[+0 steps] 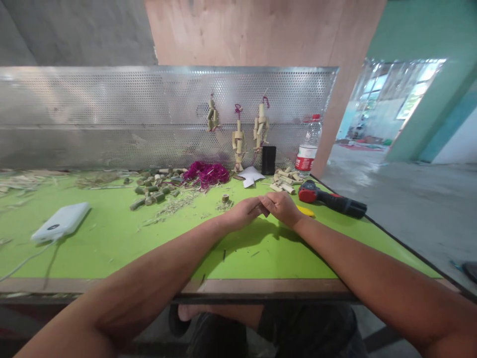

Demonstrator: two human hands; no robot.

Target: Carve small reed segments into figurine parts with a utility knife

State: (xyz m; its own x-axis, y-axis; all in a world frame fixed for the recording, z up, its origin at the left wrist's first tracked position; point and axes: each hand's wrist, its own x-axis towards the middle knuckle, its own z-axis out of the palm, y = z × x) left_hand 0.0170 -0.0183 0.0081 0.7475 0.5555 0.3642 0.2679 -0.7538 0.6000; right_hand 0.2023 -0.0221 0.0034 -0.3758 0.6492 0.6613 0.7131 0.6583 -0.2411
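Here are the hands, meeting over the green tabletop (276,258): the left hand (240,214) and right hand (283,206) touch at the fingers, loosely curled. A dark reddish-brown patch shows between them; I can't tell whether that's a held piece or just finger, so the grip stays unread. Closest by, a yellow object (306,211) peeks out, partly blocked by the right wrist, and a short bamboo ring (225,198) sits just beyond the left hand among shavings (179,204).

Over to the right, a black-and-red cordless drill (333,200) lies near the edge, no brand legible. Farther, pale bamboo pieces (285,180) pile up before a red-capped plastic bottle (312,134); its white-and-red label (304,163) is too small to read.

Across the far middle, it's crowded: black box (269,160), white paper (250,175), tangled purple cord (206,175), green-barked bamboo segments (149,195). Three jointed bamboo figures (239,141) stand out against the perforated metal panel (112,114). And left, a white power bank (61,220) carries a dark oval, nothing readable, its cable (32,260) trailing nearward.
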